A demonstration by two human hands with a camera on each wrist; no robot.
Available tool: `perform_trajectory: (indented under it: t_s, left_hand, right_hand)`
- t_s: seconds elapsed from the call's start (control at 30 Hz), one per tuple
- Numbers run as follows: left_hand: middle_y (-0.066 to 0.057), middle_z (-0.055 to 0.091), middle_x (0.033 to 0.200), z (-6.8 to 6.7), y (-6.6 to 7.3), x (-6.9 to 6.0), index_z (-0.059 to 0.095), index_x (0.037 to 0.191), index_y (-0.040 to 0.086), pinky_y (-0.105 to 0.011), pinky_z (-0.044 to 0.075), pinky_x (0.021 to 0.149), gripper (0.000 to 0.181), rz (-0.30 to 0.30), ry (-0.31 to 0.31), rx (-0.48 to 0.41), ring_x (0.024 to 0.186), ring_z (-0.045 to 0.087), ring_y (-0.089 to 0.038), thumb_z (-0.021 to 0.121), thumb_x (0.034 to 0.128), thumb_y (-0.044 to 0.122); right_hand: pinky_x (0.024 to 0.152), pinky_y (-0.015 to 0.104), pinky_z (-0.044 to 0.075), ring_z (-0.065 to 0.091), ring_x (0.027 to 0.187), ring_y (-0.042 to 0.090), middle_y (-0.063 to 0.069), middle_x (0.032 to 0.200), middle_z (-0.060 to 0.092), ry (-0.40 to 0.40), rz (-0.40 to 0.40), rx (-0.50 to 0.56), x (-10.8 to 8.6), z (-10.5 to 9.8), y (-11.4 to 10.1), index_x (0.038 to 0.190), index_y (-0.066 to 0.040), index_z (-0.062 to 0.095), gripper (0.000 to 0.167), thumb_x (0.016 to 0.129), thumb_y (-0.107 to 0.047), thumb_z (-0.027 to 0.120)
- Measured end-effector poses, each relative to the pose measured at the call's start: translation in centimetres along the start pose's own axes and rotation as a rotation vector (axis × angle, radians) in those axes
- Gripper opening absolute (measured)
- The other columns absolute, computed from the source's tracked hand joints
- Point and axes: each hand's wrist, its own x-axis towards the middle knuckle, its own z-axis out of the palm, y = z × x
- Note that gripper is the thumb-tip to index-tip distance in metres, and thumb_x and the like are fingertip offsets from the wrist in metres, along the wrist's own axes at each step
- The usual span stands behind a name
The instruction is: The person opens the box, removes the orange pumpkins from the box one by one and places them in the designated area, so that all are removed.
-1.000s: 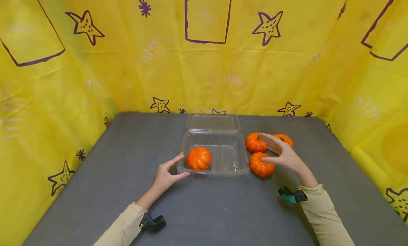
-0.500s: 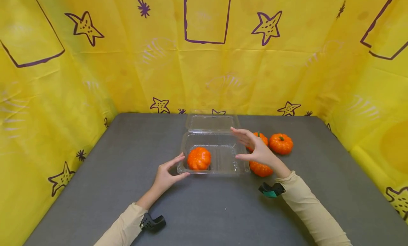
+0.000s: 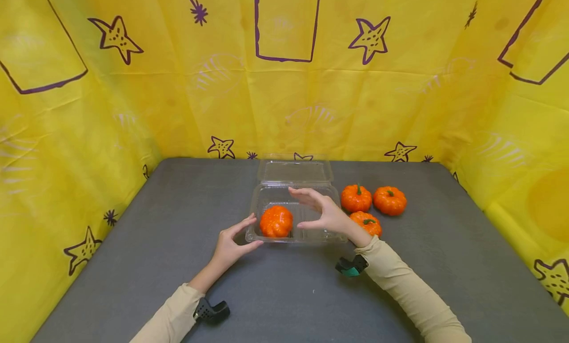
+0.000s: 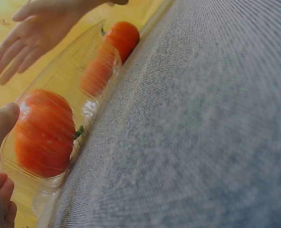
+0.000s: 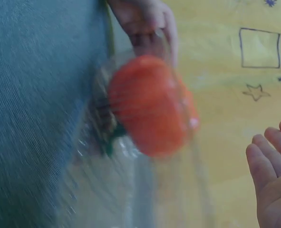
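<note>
A clear hinged plastic container (image 3: 311, 241) stands with its lid (image 3: 295, 171) folded back. In its left part sits an orange mini pumpkin (image 3: 276, 221), seen through the wall in the left wrist view. My left hand (image 3: 228, 246) holds the container's front left corner, thumb along the front and fingers at the left side. Over the container's right part hovers my right hand (image 3: 326, 214), fingers spread, thumb apart, with nothing in it. It is right of the pumpkin and does not appear to touch it. The right wrist view is blurred by motion.
Right of the container are three more mini pumpkins: one at the back (image 3: 356, 198), one farther right (image 3: 389, 200), and one nearer (image 3: 367, 223), partly hidden by my right wrist. A dark grey table (image 3: 275, 303) lies beneath, with yellow patterned cloth (image 3: 284, 101) around it.
My right hand has moved left from the loose pumpkins to over the container, beside the pumpkin inside, uncovering the loose ones. My left hand has stayed at the corner.
</note>
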Motion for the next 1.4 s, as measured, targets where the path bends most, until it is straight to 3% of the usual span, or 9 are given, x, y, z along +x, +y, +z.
perform_trajectory:
  t_s: [0.13,0.33,0.5,0.73,0.9,1.17,1.4]
  left_hand:
    - [-0.028,0.056,0.108,0.0,-0.1,0.1,0.060,0.101,-0.013,-0.020,0.040,0.088,0.050,0.031,0.003,0.004,0.098,0.055,-0.039,0.080,0.0564,-0.007]
    - [-0.028,0.056,0.106,0.1,0.0,0.2,0.060,0.100,-0.013,-0.021,0.040,0.088,0.049,0.042,0.002,0.000,0.098,0.055,-0.039,0.080,0.0559,-0.007]
    - [-0.027,0.057,0.107,0.0,0.1,0.3,0.060,0.100,-0.013,-0.021,0.040,0.088,0.048,0.038,0.004,0.007,0.097,0.055,-0.039,0.081,0.0565,-0.006]
    - [-0.026,0.057,0.107,0.0,0.1,0.4,0.060,0.101,-0.013,-0.020,0.040,0.088,0.050,0.037,0.003,0.001,0.098,0.056,-0.038,0.081,0.0561,-0.006]
    - [-0.027,0.057,0.107,-0.1,0.0,0.4,0.060,0.100,-0.014,-0.021,0.039,0.089,0.050,0.042,0.002,-0.007,0.098,0.055,-0.038,0.081,0.0557,-0.007]
    - [-0.029,0.057,0.105,-0.2,0.2,0.2,0.060,0.100,-0.014,-0.023,0.039,0.090,0.051,0.062,0.009,0.002,0.096,0.055,-0.041,0.081,0.0539,-0.008]
    - [-0.028,0.057,0.105,-0.1,0.1,0.2,0.061,0.099,-0.014,-0.022,0.038,0.090,0.050,0.043,0.007,-0.007,0.096,0.055,-0.040,0.081,0.0544,-0.007]
  right_hand:
    - [0.093,0.046,0.035,0.039,0.117,0.038,0.029,0.130,0.038,-0.008,0.032,0.012,0.2,1.2,0.0,0.123,0.014,0.037,0.064,0.069,0.010,0.071]
    - [0.089,0.052,0.036,0.041,0.113,0.044,0.031,0.126,0.041,-0.055,0.059,0.104,0.4,2.3,0.4,0.120,0.014,0.041,0.057,0.070,0.013,0.068]
    - [0.089,0.050,0.037,0.044,0.113,0.038,0.028,0.123,0.046,-0.080,0.112,0.080,0.3,2.6,0.4,0.118,0.013,0.044,0.053,0.072,0.008,0.070]
    - [0.085,0.044,0.043,0.054,0.102,0.035,0.026,0.109,0.056,-0.083,0.026,0.045,0.4,3.1,0.5,0.106,0.013,0.054,0.040,0.070,0.008,0.071]
    - [0.084,0.043,0.044,0.056,0.099,0.035,0.026,0.105,0.058,-0.111,0.037,0.068,0.7,3.3,0.7,0.104,0.013,0.056,0.036,0.072,0.008,0.070]
    - [0.082,0.045,0.045,0.051,0.106,0.036,0.024,0.106,0.059,-0.112,0.016,-0.031,1.3,3.4,0.3,0.102,0.012,0.058,0.037,0.068,0.010,0.072]
    - [0.096,0.036,0.035,0.041,0.119,0.027,0.018,0.123,0.051,-0.095,0.117,-0.130,1.4,3.0,2.6,0.112,0.005,0.055,0.046,0.070,0.002,0.074]
